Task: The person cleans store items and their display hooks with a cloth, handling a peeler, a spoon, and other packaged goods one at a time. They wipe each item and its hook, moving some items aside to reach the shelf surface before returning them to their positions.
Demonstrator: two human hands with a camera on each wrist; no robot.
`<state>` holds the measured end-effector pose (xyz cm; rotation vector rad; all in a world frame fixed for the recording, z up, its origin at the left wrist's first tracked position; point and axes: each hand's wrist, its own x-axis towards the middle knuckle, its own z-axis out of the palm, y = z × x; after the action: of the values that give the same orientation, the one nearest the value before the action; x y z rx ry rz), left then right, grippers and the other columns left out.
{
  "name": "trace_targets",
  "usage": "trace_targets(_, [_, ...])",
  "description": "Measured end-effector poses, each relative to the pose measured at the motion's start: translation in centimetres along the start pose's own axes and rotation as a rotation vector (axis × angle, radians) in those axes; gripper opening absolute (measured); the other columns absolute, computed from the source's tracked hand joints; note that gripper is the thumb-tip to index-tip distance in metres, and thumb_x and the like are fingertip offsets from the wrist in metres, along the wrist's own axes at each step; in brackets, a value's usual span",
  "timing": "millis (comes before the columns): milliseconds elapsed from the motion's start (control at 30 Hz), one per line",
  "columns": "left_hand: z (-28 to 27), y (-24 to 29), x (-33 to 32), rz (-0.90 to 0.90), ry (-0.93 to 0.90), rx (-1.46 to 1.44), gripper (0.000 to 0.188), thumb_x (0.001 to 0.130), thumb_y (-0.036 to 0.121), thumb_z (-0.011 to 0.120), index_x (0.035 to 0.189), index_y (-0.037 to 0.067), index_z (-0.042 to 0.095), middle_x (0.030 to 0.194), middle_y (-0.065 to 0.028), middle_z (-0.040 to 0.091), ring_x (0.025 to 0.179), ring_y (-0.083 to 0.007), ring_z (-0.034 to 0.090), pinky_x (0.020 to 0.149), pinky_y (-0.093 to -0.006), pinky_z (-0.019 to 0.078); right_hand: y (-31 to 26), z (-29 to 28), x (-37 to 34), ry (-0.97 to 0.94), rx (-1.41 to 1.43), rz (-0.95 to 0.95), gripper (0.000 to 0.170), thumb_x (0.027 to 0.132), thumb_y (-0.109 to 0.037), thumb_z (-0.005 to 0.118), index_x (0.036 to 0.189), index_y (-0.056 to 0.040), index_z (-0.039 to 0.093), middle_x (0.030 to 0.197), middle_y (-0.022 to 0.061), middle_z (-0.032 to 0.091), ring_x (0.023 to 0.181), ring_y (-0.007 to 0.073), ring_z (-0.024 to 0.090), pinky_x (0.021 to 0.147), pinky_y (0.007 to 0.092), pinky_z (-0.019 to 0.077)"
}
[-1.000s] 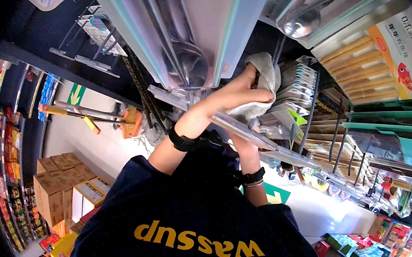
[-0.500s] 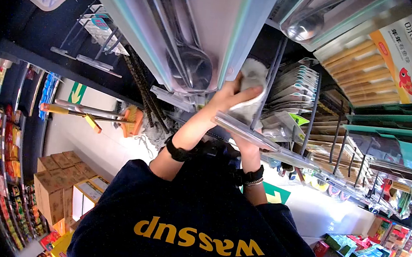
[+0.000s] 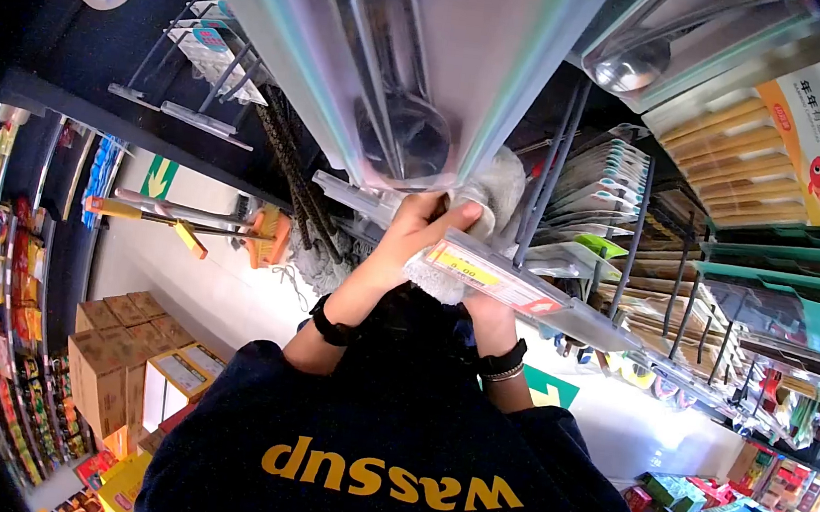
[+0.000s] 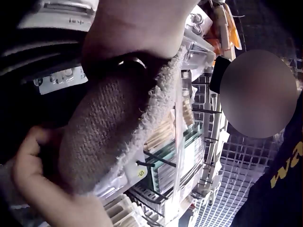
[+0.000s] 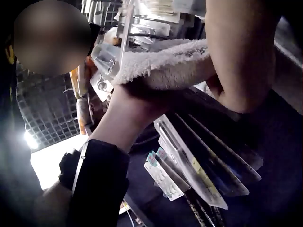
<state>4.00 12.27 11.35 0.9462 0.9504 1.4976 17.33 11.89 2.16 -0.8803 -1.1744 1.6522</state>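
A white terry cloth is bunched between both hands beside the end of a shelf hook. My left hand pinches it, thumb on top, near the lower end of a clear pack with a metal ladle inside. In the left wrist view, the right hand grips the other end of the cloth with curled fingers. The head view shows my right hand mostly hidden under a clear price tag holder. A flap of cloth hangs below that holder, which tilts with its yellow label showing.
Hooks with small hanging packs stand right of the cloth, then boxed wooden chopsticks and green-edged packs. A broom stands at left. Cardboard boxes are stacked on the floor behind.
Both hands and the cloth have come down from between the hooks toward the price tag holder. The holder has tipped so its label now faces the head camera.
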Motion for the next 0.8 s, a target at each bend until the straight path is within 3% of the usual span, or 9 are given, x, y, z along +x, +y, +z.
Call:
trace_targets(67, [0.5, 0.0, 0.2, 0.095, -0.029, 0.152, 0.020, 0.082, 0.017, 0.057, 0.087, -0.003, 0.054, 0.071, -0.0011, 0.056, 0.064, -0.0052, 0.048, 0.056, -0.0208, 0.0384, 0.8, 0.4, -0.2, 0.000, -0.041, -0.011, 0.055, 0.088, -0.043, 0.032, 0.126, -0.0031, 0.031, 0.124, 0.0154, 0.040, 0.112, 0.0244, 0.042, 0.096, 0.0371, 0.0324])
trace_targets(133, [0.1, -0.7, 0.2, 0.088, -0.038, 0.230, 0.021, 0.080, 0.015, 0.059, 0.091, -0.002, 0.054, 0.075, -0.0056, 0.059, 0.068, -0.0099, 0.053, 0.061, -0.0237, 0.0411, 2.5, 0.8, -0.5, 0.071, 0.673, 0.180, 0.047, 0.089, -0.037, 0.037, 0.121, -0.0026, 0.038, 0.121, 0.0148, 0.043, 0.110, 0.0237, 0.044, 0.093, 0.0347, 0.0354])
trace_targets(200, [-0.2, -0.9, 0.0, 0.162, -0.082, 0.469, 0.042, 0.078, 0.013, 0.060, 0.116, 0.000, 0.045, 0.108, -0.0091, 0.053, 0.099, -0.0169, 0.049, 0.087, -0.0281, 0.0362, 3.3, 0.6, -0.5, 0.040, 0.372, 0.045, 0.039, 0.090, -0.031, 0.039, 0.117, -0.0033, 0.043, 0.119, 0.0122, 0.045, 0.107, 0.0207, 0.046, 0.090, 0.0321, 0.0370])
trace_targets(400, [-0.9, -1.9, -1.6, 0.242, -0.024, 0.474, 0.043, 0.075, 0.009, 0.059, 0.115, -0.002, 0.045, 0.101, -0.0107, 0.055, 0.092, -0.0173, 0.052, 0.082, -0.0282, 0.0397, 1.4, 0.7, -1.5, 0.074, -0.516, -0.119, 0.027, 0.083, -0.014, 0.052, 0.109, -0.0054, 0.051, 0.109, 0.0157, 0.053, 0.101, 0.0233, 0.051, 0.082, 0.0334, 0.0416])
trace_targets(467, [-1.9, -3.4, -2.3, 0.225, 0.058, 0.308, 0.039, 0.074, 0.007, 0.059, 0.109, -0.004, 0.047, 0.106, -0.0164, 0.053, 0.098, -0.0245, 0.051, 0.083, -0.0284, 0.0382, 0.1, 0.5, -1.6, 0.076, -0.429, -0.065, 0.026, 0.081, -0.011, 0.054, 0.107, -0.0067, 0.054, 0.106, 0.0177, 0.054, 0.099, 0.0262, 0.052, 0.081, 0.0347, 0.0422])
trace_targets(533, [-2.0, -3.2, -3.0, 0.223, 0.066, 0.321, 0.038, 0.077, 0.009, 0.055, 0.111, -0.005, 0.046, 0.108, -0.0146, 0.052, 0.100, -0.0222, 0.050, 0.086, -0.0291, 0.0367, -2.3, 0.2, -2.2, -0.088, -1.026, -0.216, 0.031, 0.084, -0.013, 0.049, 0.113, -0.0050, 0.049, 0.112, 0.0176, 0.051, 0.102, 0.0233, 0.050, 0.083, 0.0350, 0.0419])
trace_targets(600, [-2.2, -3.0, -3.6, 0.180, 0.055, 0.154, 0.036, 0.079, 0.008, 0.052, 0.112, -0.003, 0.046, 0.109, -0.0111, 0.052, 0.098, -0.0194, 0.050, 0.086, -0.0296, 0.0365, 1.2, -1.6, -2.0, 0.011, -0.483, -0.243, 0.036, 0.088, -0.019, 0.042, 0.120, -0.0041, 0.040, 0.118, 0.0167, 0.046, 0.105, 0.0239, 0.048, 0.087, 0.0363, 0.0403])
trace_targets(667, [-3.3, -2.9, -4.3, 0.107, 0.013, -0.353, 0.044, 0.078, 0.013, 0.055, 0.118, -0.002, 0.041, 0.106, -0.0096, 0.052, 0.097, -0.0183, 0.050, 0.087, -0.0293, 0.0377, -0.7, -0.9, -1.9, 0.060, 0.003, -0.172, 0.036, 0.088, -0.021, 0.042, 0.120, -0.0045, 0.040, 0.118, 0.0160, 0.046, 0.104, 0.0242, 0.049, 0.088, 0.0368, 0.0399])
trace_targets(800, [-3.5, -2.2, -4.7, 0.000, -0.151, -0.814, 0.059, 0.079, 0.021, 0.057, 0.125, -0.002, 0.028, 0.109, -0.0123, 0.048, 0.101, -0.0202, 0.048, 0.090, -0.0318, 0.0355, -2.8, 0.2, -1.5, 0.055, 0.490, -0.186, 0.038, 0.088, -0.025, 0.042, 0.120, -0.0053, 0.040, 0.117, 0.0147, 0.047, 0.103, 0.0249, 0.049, 0.089, 0.0379, 0.0389])
